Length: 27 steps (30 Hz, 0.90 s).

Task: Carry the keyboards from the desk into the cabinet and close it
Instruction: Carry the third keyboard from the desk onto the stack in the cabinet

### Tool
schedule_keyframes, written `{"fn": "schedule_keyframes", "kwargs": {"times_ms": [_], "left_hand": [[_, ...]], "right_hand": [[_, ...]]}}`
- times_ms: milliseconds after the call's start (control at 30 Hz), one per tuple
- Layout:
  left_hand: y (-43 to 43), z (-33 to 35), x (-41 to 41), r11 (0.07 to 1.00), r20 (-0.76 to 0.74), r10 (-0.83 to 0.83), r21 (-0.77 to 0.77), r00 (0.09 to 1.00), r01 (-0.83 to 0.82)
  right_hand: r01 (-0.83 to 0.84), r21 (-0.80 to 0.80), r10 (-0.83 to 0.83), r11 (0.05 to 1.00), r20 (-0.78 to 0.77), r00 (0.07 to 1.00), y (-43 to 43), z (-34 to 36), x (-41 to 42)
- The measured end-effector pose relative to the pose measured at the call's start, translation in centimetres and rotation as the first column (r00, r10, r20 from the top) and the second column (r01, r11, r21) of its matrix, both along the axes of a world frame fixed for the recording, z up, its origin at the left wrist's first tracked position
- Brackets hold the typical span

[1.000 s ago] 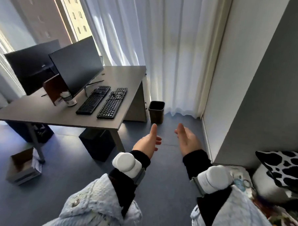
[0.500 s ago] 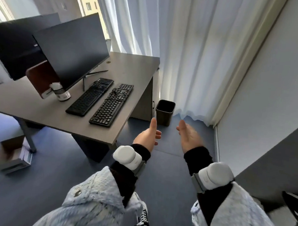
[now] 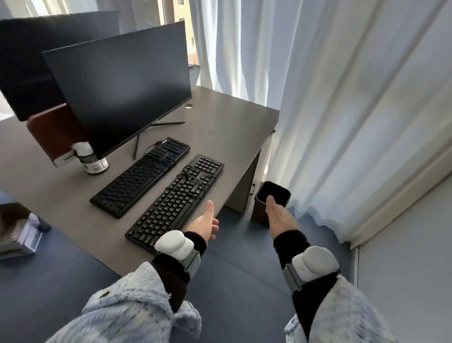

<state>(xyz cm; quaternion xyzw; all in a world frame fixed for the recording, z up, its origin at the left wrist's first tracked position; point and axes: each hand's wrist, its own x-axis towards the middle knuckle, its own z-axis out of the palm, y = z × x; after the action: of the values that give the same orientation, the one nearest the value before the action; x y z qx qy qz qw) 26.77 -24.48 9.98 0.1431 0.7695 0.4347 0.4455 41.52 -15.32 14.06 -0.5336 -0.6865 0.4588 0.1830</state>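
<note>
Two black keyboards lie side by side on the grey desk [image 3: 229, 124]. The nearer keyboard [image 3: 177, 200] has its cable bundled on top; the farther keyboard [image 3: 142, 175] sits to its left, under the monitor's edge. My left hand [image 3: 204, 223] is open, palm inward, hovering at the desk's front edge just right of the nearer keyboard, not touching it. My right hand [image 3: 280, 217] is open too, held out over the floor in front of the bin. Both hands are empty. No cabinet is in view.
Two dark monitors [image 3: 119, 89] stand on the desk with a white bottle [image 3: 93, 160] and a brown box [image 3: 53, 135] beneath them. A black waste bin [image 3: 273, 196] stands by the desk's right side against white curtains [image 3: 339, 98]. A cardboard box [image 3: 12, 229] lies on the floor at left.
I have come closer to the desk; the keyboards now lie just ahead of my left hand. Both hands stay open and raised.
</note>
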Motion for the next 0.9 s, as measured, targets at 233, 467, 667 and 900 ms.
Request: {"fn": "schedule_keyframes", "kwargs": {"times_ms": [233, 467, 667, 900], "left_hand": [[6.0, -3.2, -8.4, 0.956, -0.107, 0.196, -0.201, 0.975, -0.214], [9.6, -4.9, -10.2, 0.808, 0.004, 0.563, -0.212, 0.826, -0.55], [7.7, -6.5, -12.3, 0.642, 0.052, 0.747, -0.317, 0.663, -0.698], [5.6, -9.5, -17.3, 0.504, -0.103, 0.811, -0.377, 0.576, -0.777]], "right_hand": [[-0.281, -0.103, 0.287, 0.954, 0.043, 0.957, 10.9, -3.9, -9.8], [-0.466, -0.226, 0.488, 0.855, 0.048, 0.872, 18.9, -6.2, -17.0], [-0.485, -0.299, 0.53, 0.822, 0.089, 0.843, 20.7, -8.5, -23.3], [-0.498, -0.346, 0.586, 0.795, 0.224, 0.779, 21.0, -11.5, -30.1]]}}
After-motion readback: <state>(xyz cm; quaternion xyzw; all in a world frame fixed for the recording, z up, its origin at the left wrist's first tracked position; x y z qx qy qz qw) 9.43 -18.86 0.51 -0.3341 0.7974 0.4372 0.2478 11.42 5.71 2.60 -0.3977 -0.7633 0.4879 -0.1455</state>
